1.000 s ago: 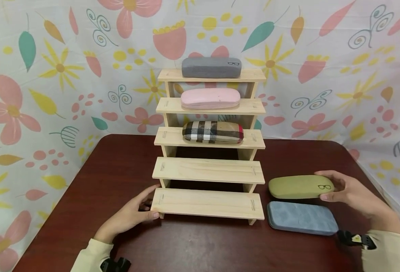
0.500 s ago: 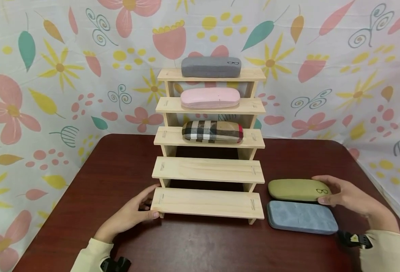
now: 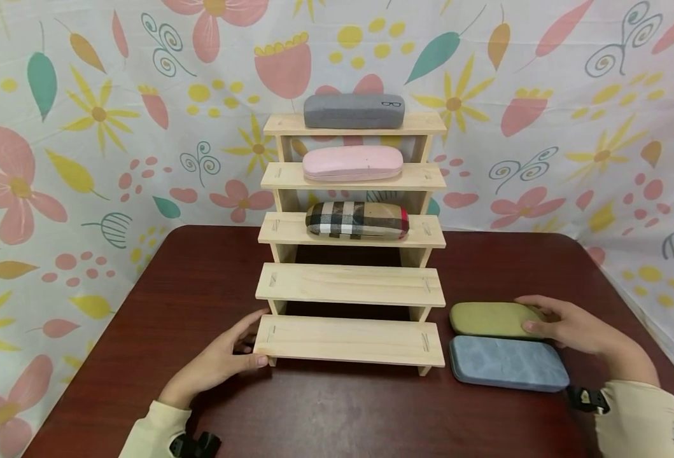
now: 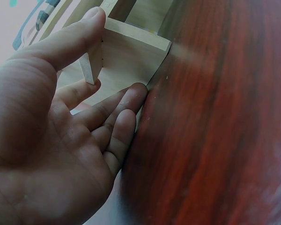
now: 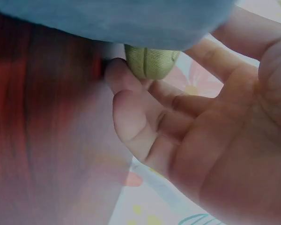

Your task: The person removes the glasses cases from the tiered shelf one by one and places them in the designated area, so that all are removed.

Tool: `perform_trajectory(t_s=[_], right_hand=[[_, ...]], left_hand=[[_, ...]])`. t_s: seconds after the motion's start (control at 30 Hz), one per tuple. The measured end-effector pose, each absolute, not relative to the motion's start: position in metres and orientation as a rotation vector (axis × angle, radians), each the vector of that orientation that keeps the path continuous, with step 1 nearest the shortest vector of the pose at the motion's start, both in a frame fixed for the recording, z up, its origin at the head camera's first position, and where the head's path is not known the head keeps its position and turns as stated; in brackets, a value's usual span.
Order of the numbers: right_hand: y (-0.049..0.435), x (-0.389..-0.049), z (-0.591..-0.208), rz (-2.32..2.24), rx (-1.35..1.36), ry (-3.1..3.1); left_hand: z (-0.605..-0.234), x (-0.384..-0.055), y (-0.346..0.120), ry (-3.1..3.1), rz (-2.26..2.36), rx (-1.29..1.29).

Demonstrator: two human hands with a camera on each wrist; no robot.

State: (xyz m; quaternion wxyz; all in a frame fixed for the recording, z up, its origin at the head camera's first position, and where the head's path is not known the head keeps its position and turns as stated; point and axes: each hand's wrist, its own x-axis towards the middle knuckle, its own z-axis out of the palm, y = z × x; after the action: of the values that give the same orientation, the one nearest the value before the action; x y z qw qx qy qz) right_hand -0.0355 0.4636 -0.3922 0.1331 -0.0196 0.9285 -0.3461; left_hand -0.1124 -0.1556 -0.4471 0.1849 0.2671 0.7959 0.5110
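A tiered wooden stand (image 3: 351, 283) stands mid-table in the head view. My left hand (image 3: 222, 357) grips the left end of its lowest shelf, thumb at the front corner and fingers behind. In the left wrist view that thumb reaches along the shelf end, with the other fingers low by the table. My right hand (image 3: 568, 326) holds the right end of an olive-green glasses case (image 3: 488, 319), between thumb and fingers. Directly in front of that case lies a blue glasses case (image 3: 508, 363), which covers much of the green one in the right wrist view.
Grey (image 3: 354, 111), pink (image 3: 352, 163) and plaid (image 3: 356, 220) glasses cases rest on the upper three shelves. The two lower shelves show bare wood. A dark red-brown table (image 3: 325, 413) lies under everything, with a flower-patterned cloth (image 3: 199, 114) behind it.
My right hand has moved left and farther over the green case, covering its printed glasses mark. The case has come down close behind the blue one. My left hand stays put.
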Motion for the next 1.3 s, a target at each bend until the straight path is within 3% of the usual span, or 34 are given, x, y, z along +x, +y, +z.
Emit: perform_trajectory(t_s=[1.3], right_hand=[[0.4556, -0.0403, -0.3884, -0.975, -0.092, 2.64]], left_hand=[[-0.447, -0.1125, -0.1552, 2.238, 1.436, 0.749]])
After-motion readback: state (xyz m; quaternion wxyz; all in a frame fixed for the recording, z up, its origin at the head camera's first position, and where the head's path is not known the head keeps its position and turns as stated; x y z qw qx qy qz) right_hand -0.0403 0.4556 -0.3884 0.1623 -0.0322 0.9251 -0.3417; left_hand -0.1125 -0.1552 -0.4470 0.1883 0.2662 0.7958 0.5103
